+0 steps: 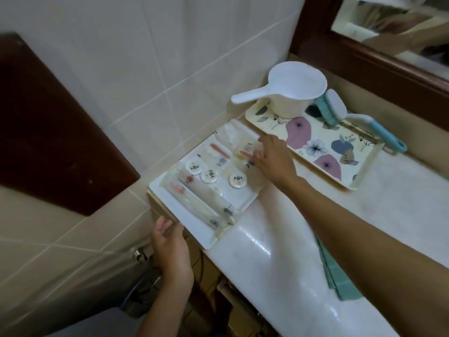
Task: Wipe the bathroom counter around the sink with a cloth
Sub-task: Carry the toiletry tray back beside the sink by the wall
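Note:
A white counter [279, 263] runs along the tiled wall. On its left end lies a white tray [192, 222] filled with wrapped toiletries and round white lids. My left hand [170, 249] is at the tray's near corner, fingers spread, touching its edge. My right hand [273, 156] reaches across the counter and rests on the tray's far side among the packets, fingers extended. A green cloth [340, 280] lies on the counter, partly hidden under my right forearm. The sink is not in view.
A floral tray [313, 142] behind the white tray carries a white water scoop [289, 91] and a blue-handled scrub brush [359, 117]. A wood-framed mirror [393, 27] stands at the back right. Pipes and a valve [139, 256] show below the counter's left edge.

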A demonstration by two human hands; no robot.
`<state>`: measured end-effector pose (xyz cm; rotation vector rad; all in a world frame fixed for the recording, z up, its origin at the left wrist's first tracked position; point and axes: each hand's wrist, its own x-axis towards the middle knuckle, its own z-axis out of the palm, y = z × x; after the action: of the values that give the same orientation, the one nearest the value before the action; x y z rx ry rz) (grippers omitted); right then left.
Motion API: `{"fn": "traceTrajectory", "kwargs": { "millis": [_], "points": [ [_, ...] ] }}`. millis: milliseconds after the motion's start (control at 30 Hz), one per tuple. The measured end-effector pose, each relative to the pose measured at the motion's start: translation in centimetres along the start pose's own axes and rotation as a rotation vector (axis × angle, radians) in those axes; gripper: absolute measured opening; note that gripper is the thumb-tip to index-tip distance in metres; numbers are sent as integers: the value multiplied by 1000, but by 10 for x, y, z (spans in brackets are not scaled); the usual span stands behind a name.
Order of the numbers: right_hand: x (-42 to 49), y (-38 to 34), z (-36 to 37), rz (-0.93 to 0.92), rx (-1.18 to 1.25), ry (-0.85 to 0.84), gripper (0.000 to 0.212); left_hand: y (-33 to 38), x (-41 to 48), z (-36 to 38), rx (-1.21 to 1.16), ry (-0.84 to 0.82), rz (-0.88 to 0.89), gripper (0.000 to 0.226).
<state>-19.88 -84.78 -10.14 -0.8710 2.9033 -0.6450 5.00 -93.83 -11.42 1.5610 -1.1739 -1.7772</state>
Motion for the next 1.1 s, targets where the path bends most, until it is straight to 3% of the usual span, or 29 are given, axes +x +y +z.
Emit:
{"fn": "traceTrajectory", "kwargs": {
  "millis": [133, 333, 633, 867, 1100],
  "points": [
    [28, -5, 10, 83, -45, -85, 43, 1, 7, 8, 18, -7, -14, 45],
    [30, -7, 14, 178, -12, -78, 41, 6, 10, 13, 34, 9, -30, 28],
    [-70, 18, -10, 514, 255, 72, 32, 15, 3, 6, 141, 31, -54, 35],
    [-223, 54, -71, 834, 394, 285, 35, 12, -59, 14, 324, -222, 3, 35],
    [-405, 114, -133, 1076, 451, 521, 33, -45, -174, 45, 521, -577, 51, 33]
  ]
}}
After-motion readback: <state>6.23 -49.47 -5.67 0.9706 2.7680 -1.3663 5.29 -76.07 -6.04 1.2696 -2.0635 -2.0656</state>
